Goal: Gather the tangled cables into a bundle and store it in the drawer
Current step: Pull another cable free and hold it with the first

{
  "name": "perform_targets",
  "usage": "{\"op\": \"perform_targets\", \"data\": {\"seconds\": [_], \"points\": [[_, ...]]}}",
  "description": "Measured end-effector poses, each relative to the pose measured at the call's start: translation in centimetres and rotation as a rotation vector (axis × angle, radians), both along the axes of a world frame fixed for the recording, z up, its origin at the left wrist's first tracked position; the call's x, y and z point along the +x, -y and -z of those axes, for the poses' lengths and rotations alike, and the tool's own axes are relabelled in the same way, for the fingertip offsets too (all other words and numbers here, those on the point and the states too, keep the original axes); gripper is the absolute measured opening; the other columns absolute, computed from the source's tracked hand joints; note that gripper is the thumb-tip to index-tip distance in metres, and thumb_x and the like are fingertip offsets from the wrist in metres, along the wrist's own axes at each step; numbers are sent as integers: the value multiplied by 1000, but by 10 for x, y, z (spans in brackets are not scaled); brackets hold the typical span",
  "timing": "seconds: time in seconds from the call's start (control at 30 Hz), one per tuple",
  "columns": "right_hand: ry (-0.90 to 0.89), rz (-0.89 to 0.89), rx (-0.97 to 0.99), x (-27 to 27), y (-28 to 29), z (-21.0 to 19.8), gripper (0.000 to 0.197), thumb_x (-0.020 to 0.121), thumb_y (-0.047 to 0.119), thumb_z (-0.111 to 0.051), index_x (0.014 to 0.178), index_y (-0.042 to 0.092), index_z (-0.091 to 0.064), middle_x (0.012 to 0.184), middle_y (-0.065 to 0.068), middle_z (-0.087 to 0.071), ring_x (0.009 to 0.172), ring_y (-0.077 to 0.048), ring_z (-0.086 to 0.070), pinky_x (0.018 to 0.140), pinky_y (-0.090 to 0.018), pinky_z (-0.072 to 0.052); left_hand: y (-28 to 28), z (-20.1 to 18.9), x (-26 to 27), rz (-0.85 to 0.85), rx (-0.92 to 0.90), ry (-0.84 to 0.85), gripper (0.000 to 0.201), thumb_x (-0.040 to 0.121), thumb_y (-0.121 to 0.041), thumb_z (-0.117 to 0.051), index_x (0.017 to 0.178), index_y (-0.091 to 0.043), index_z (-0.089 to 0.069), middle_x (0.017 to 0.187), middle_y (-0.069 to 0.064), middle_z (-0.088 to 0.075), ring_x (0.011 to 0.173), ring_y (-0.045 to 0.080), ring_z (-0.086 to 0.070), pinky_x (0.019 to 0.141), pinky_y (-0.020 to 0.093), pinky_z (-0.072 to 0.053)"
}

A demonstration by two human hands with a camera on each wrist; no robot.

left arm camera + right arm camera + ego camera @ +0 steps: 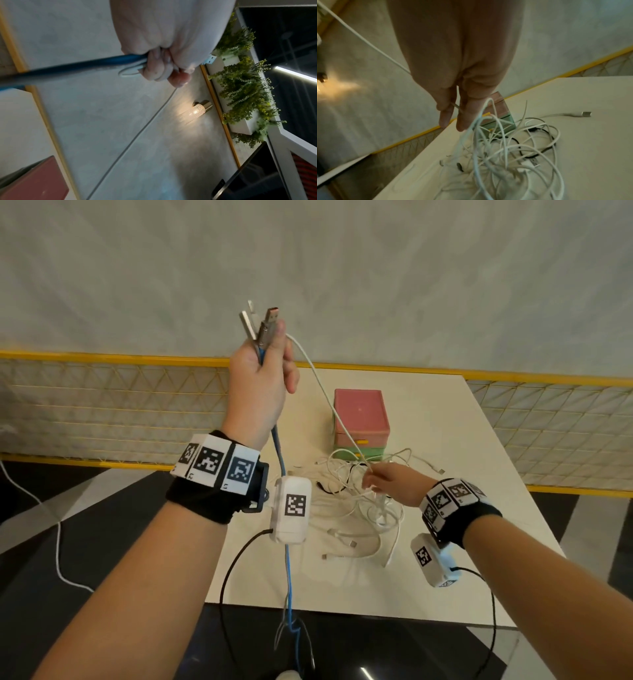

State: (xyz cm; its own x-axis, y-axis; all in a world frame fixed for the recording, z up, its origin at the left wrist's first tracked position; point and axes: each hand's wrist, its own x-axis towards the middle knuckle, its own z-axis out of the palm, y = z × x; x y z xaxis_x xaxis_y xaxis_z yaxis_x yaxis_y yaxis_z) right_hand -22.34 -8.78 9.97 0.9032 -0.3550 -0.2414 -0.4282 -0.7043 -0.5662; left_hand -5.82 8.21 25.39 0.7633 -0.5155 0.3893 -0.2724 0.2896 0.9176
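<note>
Wall [342, 268]: grey, plain, at 12 o'clock.
Rail [102, 358]: yellow, with mesh below.
Table [445, 440]: white, at centre.
Floor [51, 594]: dark, glossy.
Lamp [199, 108]: lit, on wall.
Plants [243, 88]: green, in white box.

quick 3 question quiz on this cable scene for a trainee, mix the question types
1. True or false: the left hand holds several cable plugs raised above the table.
2. What does the right hand pinch? A) a black cable B) a white cable C) the drawer handle
3. Fill in: the cable hanging straight down from the left hand is ____ in colour.

Key
1. True: its fingers curl round the USB plugs.
2. B: the white cable runs taut from the left hand down to the right hand, above the tangled pile.
3. Blue: the blue cable.
</note>
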Motion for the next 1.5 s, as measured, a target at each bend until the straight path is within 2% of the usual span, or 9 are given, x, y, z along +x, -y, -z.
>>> {"op": "perform_targets", "data": {"seconds": [0.23, 0.33, 0.43, 0.53, 0.63, 0.87, 1.2, 1.4, 1.5], "points": [[225, 298, 285, -10, -7, -19, 29, 102, 27, -35, 98, 11, -59, 69, -4, -48, 74, -30, -66, 59, -40, -58, -3, -1, 14, -50, 297, 96, 20, 106, -33, -36, 108, -22, -53, 45, 0, -60, 34, 4, -42, 48, 24, -34], [287, 257, 211, -8, -10, -41, 27, 101, 29, -37, 105, 16, -60, 61, 1, -44, 54, -22, -62, 49, -36, -57, 3, 12, -2, -35, 218, 206, 45, 106, -15, -35, 146, -33, -29, 53, -8, -63, 44, 6, -57, 65, 11, -44], [344, 163, 43, -3, -12, -58, 25, 101, 27, -40, 108, 21, -63, 64, -4, -51, 53, -13, -57, 53, -34, -59, 15, 22, -24, 162, 345, 354, 50, 106, -18, -38, 152, -33, -24, 58, 0, -68, 55, 3, -64, 68, 0, -39], [447, 108, -37, 2, -17, -73, 23, 100, 23, -43, 105, 15, -64, 91, -3, -66, 81, -17, -64, 73, -38, -59, 28, 35, -40, 377, 537, 387, 36, 104, -29, -42, 140, -24, -45, 61, 3, -71, 65, 0, -67, 70, -1, -39], [554, 107, -71, 1, -20, -87, 19, 99, 12, -44, 97, 12, -62, 68, 6, -57, 62, 0, -54, 62, -15, -44, 34, 52, -42, 511, 660, 339, 19, 103, -24, -44, 115, -16, -56, 54, -4, -69, 71, 14, -72, 82, 23, -49], [632, 103, 95, -8, -23, -80, 21, 100, 14, -41, 101, 1, -58, 81, 6, -61, 76, 7, -56, 72, -14, -41, 32, 40, -35, 488, 709, 456, 21, 101, -31, -49, 93, -18, -63, 51, -3, -66, 57, -1, -63, 65, 15, -40], [519, 231, 270, -17, -7, -23, 31, 103, 20, -31, 76, 15, -45, 75, -6, -48, 87, -18, -65, 82, -35, -47, 18, -4, 0, -13, 121, 165, 24, 100, -31, -52, 80, -18, -53, 50, -13, -54, 38, 7, -43, 46, 24, -34], [566, 265, 245, -15, -5, -31, 31, 103, 18, -34, 75, 22, -48, 68, 9, -47, 77, -8, -59, 68, -11, -42, 10, -8, 3, -75, -1, 110, 19, 100, -26, -53, 83, -17, -55, 60, -16, -56, 37, 4, -43, 45, 23, -35], [499, 245, 119, -18, 3, -26, 28, 102, 20, -36, 79, 22, -52, 70, 8, -49, 66, -3, -47, 68, -18, -38, 7, -10, -1, -123, -80, 93, 23, 101, -23, -52, 79, -16, -52, 68, -6, -52, 37, 3, -44, 44, 20, -35]]}}
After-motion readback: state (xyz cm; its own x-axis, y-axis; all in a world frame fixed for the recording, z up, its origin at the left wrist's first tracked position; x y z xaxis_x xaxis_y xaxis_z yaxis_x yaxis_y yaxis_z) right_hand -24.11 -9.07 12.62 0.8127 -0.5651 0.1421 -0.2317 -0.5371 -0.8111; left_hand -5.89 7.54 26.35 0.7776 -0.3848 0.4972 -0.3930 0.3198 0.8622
